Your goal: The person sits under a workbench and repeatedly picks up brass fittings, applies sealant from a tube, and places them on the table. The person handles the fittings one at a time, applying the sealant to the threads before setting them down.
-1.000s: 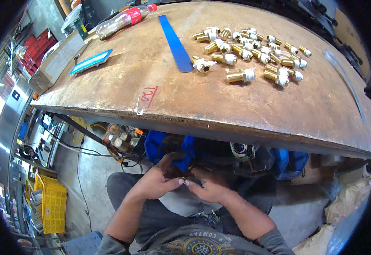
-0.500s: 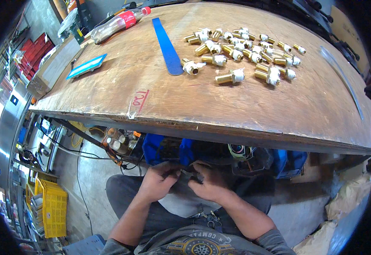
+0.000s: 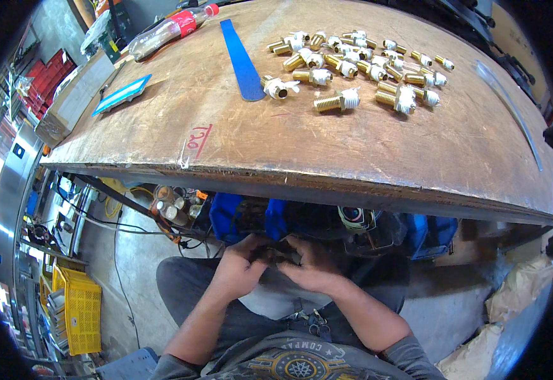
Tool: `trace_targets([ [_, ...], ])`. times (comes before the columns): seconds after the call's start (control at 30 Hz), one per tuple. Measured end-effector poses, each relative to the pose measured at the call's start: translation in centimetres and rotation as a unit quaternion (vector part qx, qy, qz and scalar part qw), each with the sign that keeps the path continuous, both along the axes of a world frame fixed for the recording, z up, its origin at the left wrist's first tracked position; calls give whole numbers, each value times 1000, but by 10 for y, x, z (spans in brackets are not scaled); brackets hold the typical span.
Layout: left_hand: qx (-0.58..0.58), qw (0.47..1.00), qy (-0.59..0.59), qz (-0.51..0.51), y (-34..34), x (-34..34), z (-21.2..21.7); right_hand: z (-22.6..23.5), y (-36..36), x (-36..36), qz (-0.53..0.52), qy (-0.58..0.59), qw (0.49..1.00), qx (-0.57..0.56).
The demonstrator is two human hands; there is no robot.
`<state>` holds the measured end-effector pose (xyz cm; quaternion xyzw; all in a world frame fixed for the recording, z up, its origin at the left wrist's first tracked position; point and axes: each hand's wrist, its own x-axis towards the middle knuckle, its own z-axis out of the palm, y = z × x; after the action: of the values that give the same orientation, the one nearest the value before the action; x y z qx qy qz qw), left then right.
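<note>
Grip of the left hand (image 3: 240, 269) and of the right hand (image 3: 312, 266): the two face each other low on the near side of the worktop (image 3: 257, 142), fingers curled inward, a narrow gap between them. Fingers and shadow cover that gap; whether either grip is closed on something cannot be told. Just beyond the fingertips, below the worktop's level, are blue bins (image 3: 226, 217); to the right is a loop of wires (image 3: 355, 220).

Fittings (image 3: 336, 102) lie on their sides, loosely scattered right of centre on the worktop, well apart from both hands. Finish is brass; the ones nearest show a threaded end, a collar and white wrapping on the other end. On the fitting just beside the blue strip (image 3: 241, 60), a loose white tail sticks out.

Worktop's front edge runs across between hands and fittings, chipped along its length. Bare wood, marked in red at left, gives open room from that edge to the fittings. Further out, a clear tube (image 3: 514, 107) lies toward the right edge, a bottle (image 3: 169, 33) toward the far left.
</note>
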<state>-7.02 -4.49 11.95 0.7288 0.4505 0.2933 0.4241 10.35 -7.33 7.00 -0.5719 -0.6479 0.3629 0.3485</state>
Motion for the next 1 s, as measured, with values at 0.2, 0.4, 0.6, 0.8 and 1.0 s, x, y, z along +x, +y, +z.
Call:
trace_targets([
  [0.2, -79, 997, 17, 5, 1, -11, 8, 40, 3, 3, 41, -86, 995, -28],
  [0.4, -13, 999, 43, -13, 3, -10, 0, 23, 2, 4, 11, -82, 996, -28],
  [0.6, 10, 998, 61, 10, 3, -8, -2, 36, 3, 4, 34, -63, 996, -45],
  [0.8, 122, 989, 82, 30, 7, -1, -18, 21, 5, 3, 38, -56, 996, 51],
  [1.0, -16, 1000, 7, 15, 6, -7, -10, 21, 5, 6, 69, -22, 996, 57],
])
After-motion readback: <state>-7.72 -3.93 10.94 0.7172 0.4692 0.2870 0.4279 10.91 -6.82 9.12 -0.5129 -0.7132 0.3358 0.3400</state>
